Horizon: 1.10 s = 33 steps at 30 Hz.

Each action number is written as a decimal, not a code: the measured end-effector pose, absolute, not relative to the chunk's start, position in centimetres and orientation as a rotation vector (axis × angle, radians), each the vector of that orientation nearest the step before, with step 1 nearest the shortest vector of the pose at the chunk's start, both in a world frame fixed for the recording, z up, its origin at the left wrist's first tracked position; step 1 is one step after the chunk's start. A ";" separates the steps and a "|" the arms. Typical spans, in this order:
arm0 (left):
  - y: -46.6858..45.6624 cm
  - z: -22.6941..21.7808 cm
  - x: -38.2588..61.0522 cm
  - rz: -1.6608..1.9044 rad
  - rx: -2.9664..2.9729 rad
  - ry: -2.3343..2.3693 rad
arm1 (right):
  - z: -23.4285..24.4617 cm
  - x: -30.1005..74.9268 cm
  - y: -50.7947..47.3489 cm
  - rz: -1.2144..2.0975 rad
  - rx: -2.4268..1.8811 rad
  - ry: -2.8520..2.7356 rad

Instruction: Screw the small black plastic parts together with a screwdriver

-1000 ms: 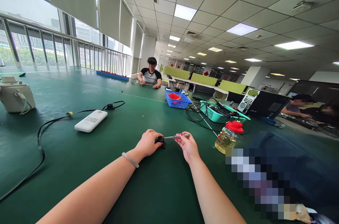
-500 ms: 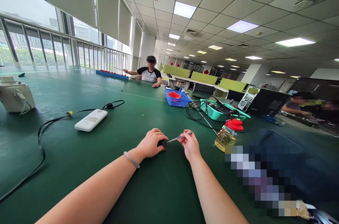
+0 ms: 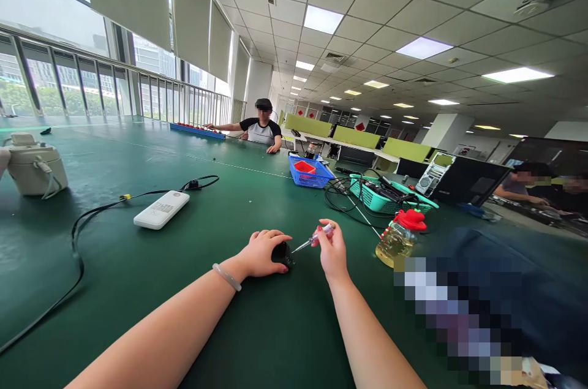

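Observation:
My left hand (image 3: pixel 261 252) rests on the green table (image 3: pixel 138 266) and grips a small black part (image 3: pixel 282 252) against the surface. My right hand (image 3: pixel 333 251) holds a small screwdriver (image 3: pixel 313 239) with a clear pink handle. Its metal shaft slopes down to the left, with the tip at the black part. A pale bracelet (image 3: pixel 226 277) circles my left wrist.
A white power strip (image 3: pixel 162 209) with a black cable (image 3: pixel 78 254) lies to the left, a white appliance (image 3: pixel 34 165) beyond it. A red-capped oil bottle (image 3: pixel 399 238), a teal basket (image 3: pixel 376 196) and a blue basket (image 3: pixel 309 173) stand right. A person (image 3: pixel 261 125) sits across the table.
The screwdriver has tilted from nearly level to sloping, handle raised. My left hand has shifted slightly over the black part. The person across has stretched an arm to the left.

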State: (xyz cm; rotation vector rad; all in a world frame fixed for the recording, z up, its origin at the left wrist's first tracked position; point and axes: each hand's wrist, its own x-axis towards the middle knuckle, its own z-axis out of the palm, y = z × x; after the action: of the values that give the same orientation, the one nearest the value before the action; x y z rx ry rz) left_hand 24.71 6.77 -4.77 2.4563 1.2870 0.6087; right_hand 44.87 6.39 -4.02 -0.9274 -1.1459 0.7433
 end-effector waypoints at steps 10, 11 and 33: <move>7.6 -5.0 24.4 0.547 2.381 1.581 | -3.6 43.5 4.8 0.529 -1.009 -1.560; 7.7 -5.1 24.4 0.543 2.393 1.575 | -3.6 43.5 4.8 0.519 -1.024 -1.581; 7.5 -4.9 24.6 0.526 2.500 1.520 | -4.4 43.8 5.8 0.568 -1.091 -1.482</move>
State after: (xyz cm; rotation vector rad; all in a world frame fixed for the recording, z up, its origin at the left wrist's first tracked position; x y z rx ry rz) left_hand 24.57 7.49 -4.92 2.4997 1.5197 0.5260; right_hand 43.84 5.80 -4.40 -1.0909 -1.4820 0.5676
